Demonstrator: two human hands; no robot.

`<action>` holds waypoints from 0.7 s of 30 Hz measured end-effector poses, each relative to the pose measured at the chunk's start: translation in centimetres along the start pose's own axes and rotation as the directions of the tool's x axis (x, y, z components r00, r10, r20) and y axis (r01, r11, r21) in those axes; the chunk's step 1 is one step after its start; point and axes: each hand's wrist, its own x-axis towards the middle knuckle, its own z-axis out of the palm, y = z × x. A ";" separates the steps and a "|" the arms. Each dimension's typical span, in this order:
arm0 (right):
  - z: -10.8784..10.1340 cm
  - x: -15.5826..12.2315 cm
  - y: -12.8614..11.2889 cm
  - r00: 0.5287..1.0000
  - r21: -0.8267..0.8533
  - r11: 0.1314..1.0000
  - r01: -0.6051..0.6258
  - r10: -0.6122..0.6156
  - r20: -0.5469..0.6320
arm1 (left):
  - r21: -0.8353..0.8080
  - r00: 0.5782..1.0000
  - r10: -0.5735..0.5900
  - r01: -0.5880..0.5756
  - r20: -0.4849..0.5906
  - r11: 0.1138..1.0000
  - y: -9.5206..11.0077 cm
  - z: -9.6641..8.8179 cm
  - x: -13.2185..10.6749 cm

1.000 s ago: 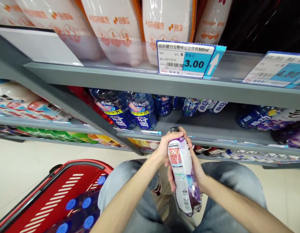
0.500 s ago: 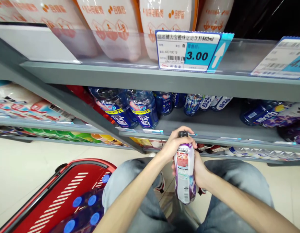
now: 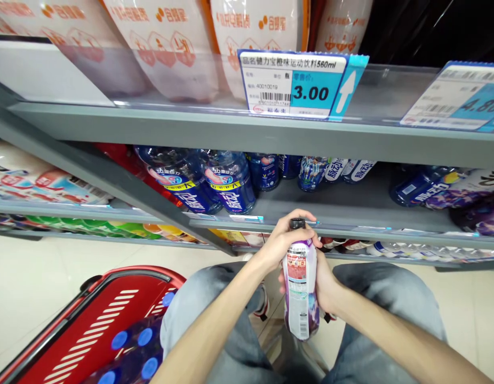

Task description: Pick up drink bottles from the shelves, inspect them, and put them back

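A drink bottle with a black cap and a white and purple label is held between my knees, in front of the shelf. My left hand grips it around the neck, fingers closed just below the cap. Lower on the right side, my right hand is wrapped around the bottle's body, with some of its fingers hidden behind it. The label's printed panel and barcode face me.
Blue-labelled bottles stand on the grey shelf ahead; other bottles lie at its right. A red shopping basket with several blue-capped bottles is at my left. Price tags line the shelf above.
The view has shifted slightly, so the shelf and basket appear a little further left. Both hands keep their hold on the bottle, which has turned slightly.
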 end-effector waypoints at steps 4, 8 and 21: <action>0.0 -0.2 0.0 1.000 0.011 1.000 -0.018 0.019 -0.020 | 0.016 1.000 -0.016 0.016 -0.011 1.000 0.0 0.1 0.0; 0.0 -0.2 0.0 1.000 0.007 1.000 -0.010 0.010 -0.027 | 0.015 0.999 -0.021 0.021 -0.028 1.000 0.1 0.2 0.0; 0.5 -1.9 -1.0 0.914 -0.380 0.839 0.389 -0.300 0.275 | -0.072 0.946 0.261 -0.279 -0.192 0.958 2.8 -1.4 -0.8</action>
